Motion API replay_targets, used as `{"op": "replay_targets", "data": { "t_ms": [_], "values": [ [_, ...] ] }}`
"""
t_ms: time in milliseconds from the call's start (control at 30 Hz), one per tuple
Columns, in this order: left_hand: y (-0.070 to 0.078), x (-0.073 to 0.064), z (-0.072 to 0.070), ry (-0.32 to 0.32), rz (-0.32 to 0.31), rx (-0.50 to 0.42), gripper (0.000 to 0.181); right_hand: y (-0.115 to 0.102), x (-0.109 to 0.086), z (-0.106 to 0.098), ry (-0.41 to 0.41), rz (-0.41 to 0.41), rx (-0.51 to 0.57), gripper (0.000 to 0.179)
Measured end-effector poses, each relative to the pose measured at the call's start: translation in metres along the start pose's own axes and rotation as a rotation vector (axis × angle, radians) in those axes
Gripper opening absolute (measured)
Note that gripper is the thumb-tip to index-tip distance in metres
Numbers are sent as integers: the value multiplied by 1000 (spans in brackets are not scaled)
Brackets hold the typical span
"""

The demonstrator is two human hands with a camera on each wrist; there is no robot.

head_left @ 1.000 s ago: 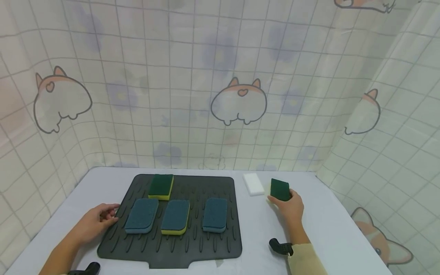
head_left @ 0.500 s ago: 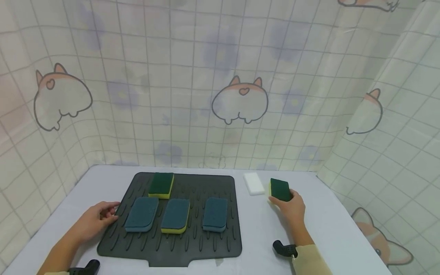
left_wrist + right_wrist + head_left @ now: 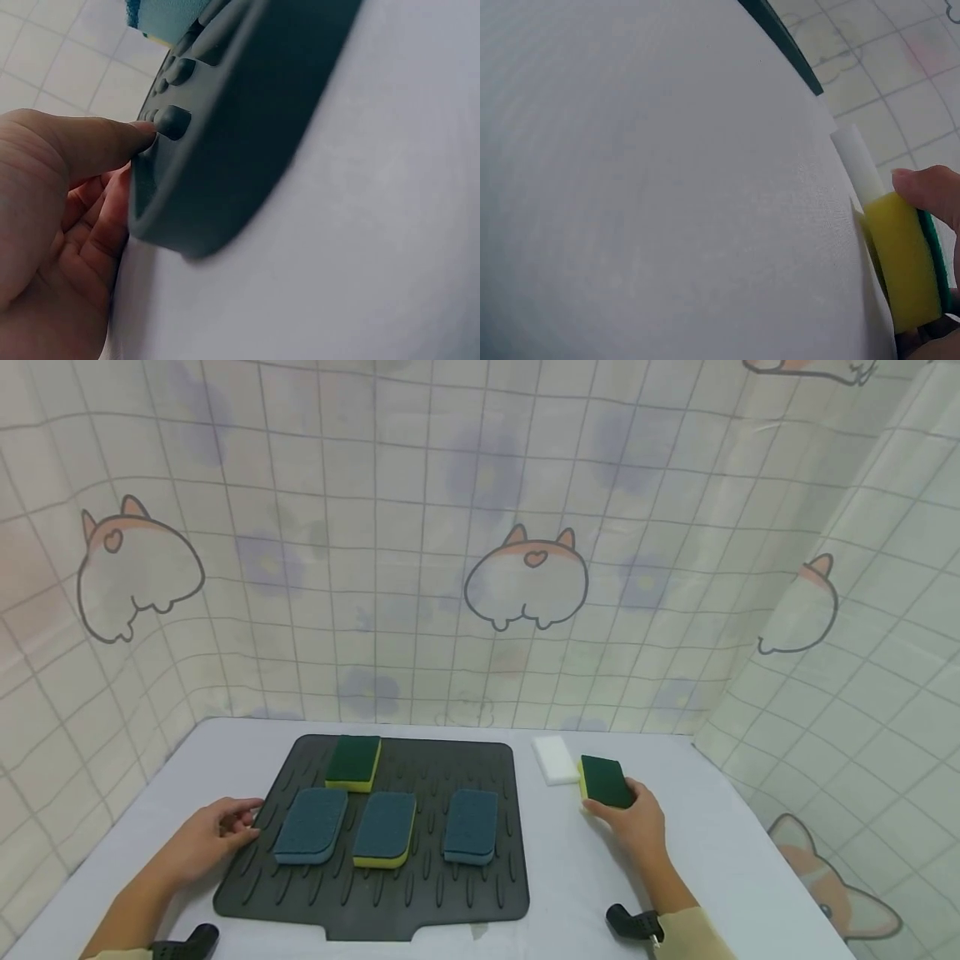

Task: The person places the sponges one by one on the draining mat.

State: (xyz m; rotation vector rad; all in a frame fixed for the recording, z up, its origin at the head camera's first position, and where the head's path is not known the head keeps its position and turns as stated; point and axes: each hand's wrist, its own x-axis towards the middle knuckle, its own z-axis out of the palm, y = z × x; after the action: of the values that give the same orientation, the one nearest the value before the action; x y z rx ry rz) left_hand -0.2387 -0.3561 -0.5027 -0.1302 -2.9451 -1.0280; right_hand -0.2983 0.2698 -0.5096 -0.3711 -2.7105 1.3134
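Note:
My right hand (image 3: pixel 637 818) grips a yellow sponge (image 3: pixel 904 262) with a dark green scouring face by its sides, thumb on one side and fingers on the other. In the right wrist view the sponge is tilted on edge, low over the white tabletop. At the left, my left hand (image 3: pixel 206 839) pinches the edge of a dark grey ridged rubber mat (image 3: pixel 225 150), thumb on the top rim and fingers at its side. On the mat lie a green-topped yellow sponge (image 3: pixel 354 760), a blue sponge (image 3: pixel 310 825), a blue-topped yellow sponge (image 3: pixel 384 827) and another blue sponge (image 3: pixel 470 827).
A white sponge block (image 3: pixel 556 760) lies on the white table (image 3: pixel 562 877), right of the mat and just left of the held sponge. A patterned curtain (image 3: pixel 390 635) hangs behind the table and at both sides. A black strap mount (image 3: pixel 636 924) sits on the right wrist.
My right hand has shifted the held green-and-yellow sponge slightly left and nearer to me, bringing it closer to the white block. My left hand stays at the mat's edge.

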Motion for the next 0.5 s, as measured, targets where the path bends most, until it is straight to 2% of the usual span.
{"op": "replay_targets", "data": {
  "t_ms": [500],
  "values": [
    [1, 0, 0, 3, -6, -7, 50, -7, -12, -5, -57, -22, -8, 101]
  ]
}}
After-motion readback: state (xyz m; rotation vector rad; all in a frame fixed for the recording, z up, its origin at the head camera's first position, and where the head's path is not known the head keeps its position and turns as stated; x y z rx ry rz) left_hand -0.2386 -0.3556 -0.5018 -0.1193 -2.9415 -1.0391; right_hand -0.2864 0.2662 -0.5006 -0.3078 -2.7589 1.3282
